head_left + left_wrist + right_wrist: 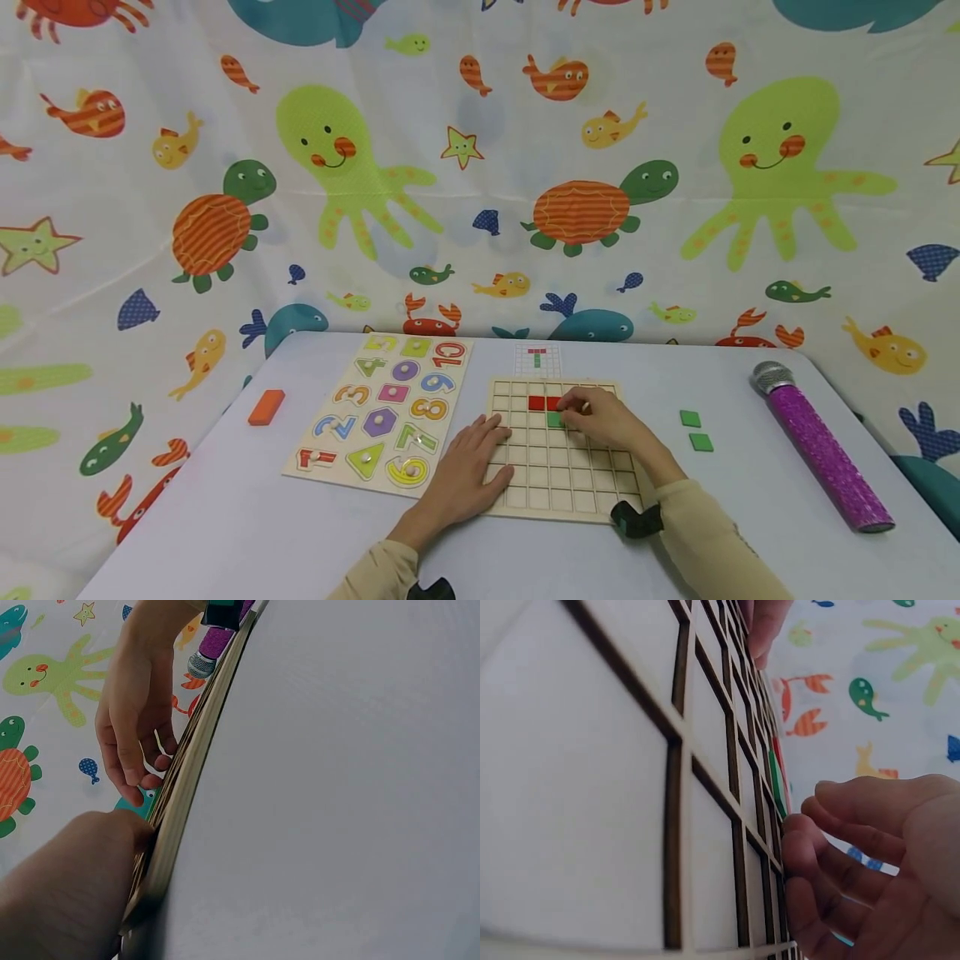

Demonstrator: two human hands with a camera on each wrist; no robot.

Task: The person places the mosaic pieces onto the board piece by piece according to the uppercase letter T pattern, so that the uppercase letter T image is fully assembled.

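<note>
A wooden grid board [528,479] lies on the table, with red square tiles [537,402] in a row in one of its upper rows. Just below that row sits a green square tile [556,419]. My right hand [600,417] is over the board beside these tiles, its fingers bent loosely and fingertips at the grid; no piece shows between them in the right wrist view. Part of the grid and perhaps more tiles are hidden under it. My left hand [468,471] rests with spread fingers on the board's left edge.
Behind the board lies a small pattern card [537,360]. A number and shape puzzle board [352,442] is at the left, with an orange block [266,407] beyond it. Two loose green tiles [701,442] and a purple glitter microphone [825,454] lie on the right.
</note>
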